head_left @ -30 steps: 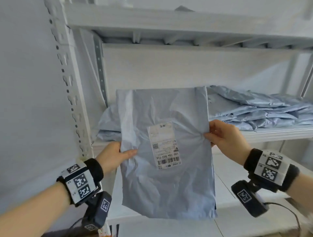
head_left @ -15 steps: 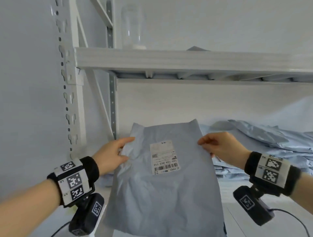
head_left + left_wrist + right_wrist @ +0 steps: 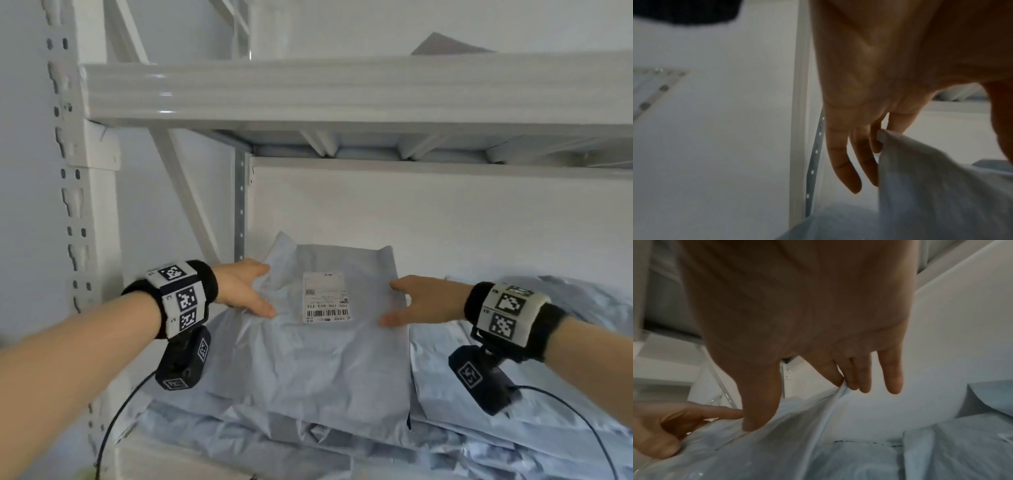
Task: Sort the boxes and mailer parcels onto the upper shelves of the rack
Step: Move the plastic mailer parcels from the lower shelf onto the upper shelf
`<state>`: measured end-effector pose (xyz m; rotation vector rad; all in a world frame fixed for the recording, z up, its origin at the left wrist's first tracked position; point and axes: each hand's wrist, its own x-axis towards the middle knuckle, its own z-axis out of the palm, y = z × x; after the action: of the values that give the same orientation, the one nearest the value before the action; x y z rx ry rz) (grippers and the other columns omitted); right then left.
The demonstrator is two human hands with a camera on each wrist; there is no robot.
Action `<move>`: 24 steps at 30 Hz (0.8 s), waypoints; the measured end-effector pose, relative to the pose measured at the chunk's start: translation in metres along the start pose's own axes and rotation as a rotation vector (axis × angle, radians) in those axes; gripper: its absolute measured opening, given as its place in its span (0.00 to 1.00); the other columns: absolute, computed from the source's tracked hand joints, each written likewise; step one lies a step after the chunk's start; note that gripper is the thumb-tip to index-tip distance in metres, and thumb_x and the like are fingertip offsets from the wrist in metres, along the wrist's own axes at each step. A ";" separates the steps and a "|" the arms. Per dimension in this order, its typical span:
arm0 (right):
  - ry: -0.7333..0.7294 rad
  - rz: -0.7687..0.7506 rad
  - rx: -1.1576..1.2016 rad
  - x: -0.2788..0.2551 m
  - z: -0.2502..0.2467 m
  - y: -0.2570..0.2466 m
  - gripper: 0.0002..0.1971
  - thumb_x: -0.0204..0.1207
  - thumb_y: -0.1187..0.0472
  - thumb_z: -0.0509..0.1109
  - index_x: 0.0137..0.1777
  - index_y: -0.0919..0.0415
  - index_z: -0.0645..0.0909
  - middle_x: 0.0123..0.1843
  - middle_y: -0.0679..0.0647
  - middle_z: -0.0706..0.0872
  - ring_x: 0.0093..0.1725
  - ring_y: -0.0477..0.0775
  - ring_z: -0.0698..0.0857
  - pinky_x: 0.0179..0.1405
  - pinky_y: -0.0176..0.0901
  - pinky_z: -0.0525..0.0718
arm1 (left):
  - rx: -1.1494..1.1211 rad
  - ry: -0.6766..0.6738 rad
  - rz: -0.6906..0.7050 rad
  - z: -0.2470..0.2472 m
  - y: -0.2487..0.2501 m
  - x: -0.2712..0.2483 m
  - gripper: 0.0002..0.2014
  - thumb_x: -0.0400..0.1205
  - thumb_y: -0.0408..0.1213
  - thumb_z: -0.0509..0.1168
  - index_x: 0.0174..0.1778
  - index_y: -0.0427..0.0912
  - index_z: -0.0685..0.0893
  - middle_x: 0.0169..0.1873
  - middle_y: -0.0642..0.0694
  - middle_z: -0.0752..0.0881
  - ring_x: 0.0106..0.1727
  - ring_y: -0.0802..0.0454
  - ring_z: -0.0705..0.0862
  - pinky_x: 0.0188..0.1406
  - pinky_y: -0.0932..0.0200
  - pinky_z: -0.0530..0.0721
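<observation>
A grey-blue mailer parcel (image 3: 322,359) with a white barcode label (image 3: 327,297) lies flat on a pile of similar mailers on the rack shelf. My left hand (image 3: 253,289) touches its far left corner with straight fingers and the thumb laid on top. My right hand (image 3: 407,301) touches its far right edge the same way. In the left wrist view the fingers (image 3: 844,162) hang straight beside the raised mailer corner (image 3: 931,186). In the right wrist view the thumb (image 3: 758,402) rests on the mailer (image 3: 777,443) and the other fingers are extended.
A second pile of mailers (image 3: 513,394) fills the shelf to the right. The upper shelf beam (image 3: 342,92) runs overhead, with a grey parcel (image 3: 445,44) showing above it. The perforated upright post (image 3: 85,205) and a diagonal brace (image 3: 185,192) stand close on the left.
The mailer went from hanging upright in front of the rack to lying flat on the pile on the shelf. Both hands moved forward with it, and their fingers have straightened.
</observation>
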<state>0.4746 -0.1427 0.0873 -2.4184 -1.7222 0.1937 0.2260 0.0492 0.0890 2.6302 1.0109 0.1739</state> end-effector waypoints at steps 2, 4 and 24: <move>-0.038 -0.009 0.005 0.014 0.008 0.005 0.39 0.68 0.34 0.73 0.74 0.55 0.73 0.72 0.47 0.78 0.70 0.52 0.79 0.74 0.49 0.74 | 0.076 -0.014 -0.031 0.005 0.002 0.010 0.50 0.75 0.54 0.73 0.84 0.42 0.51 0.83 0.46 0.54 0.82 0.50 0.58 0.76 0.64 0.56; -0.079 -0.019 0.005 0.023 0.018 0.007 0.35 0.68 0.35 0.75 0.70 0.55 0.77 0.67 0.46 0.82 0.66 0.51 0.81 0.70 0.44 0.76 | 0.113 -0.040 -0.062 0.013 0.001 0.018 0.49 0.75 0.54 0.73 0.84 0.42 0.51 0.84 0.45 0.54 0.83 0.49 0.57 0.77 0.63 0.56; -0.149 0.091 -0.302 0.035 0.051 -0.002 0.34 0.72 0.31 0.68 0.69 0.55 0.79 0.65 0.55 0.81 0.64 0.57 0.80 0.68 0.50 0.78 | 0.489 -0.052 0.077 0.048 -0.014 0.041 0.43 0.75 0.61 0.69 0.82 0.43 0.64 0.80 0.42 0.61 0.80 0.42 0.61 0.79 0.51 0.62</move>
<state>0.4737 -0.1062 0.0373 -2.7655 -1.8199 0.1370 0.2587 0.0747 0.0389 3.0921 1.0418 -0.1442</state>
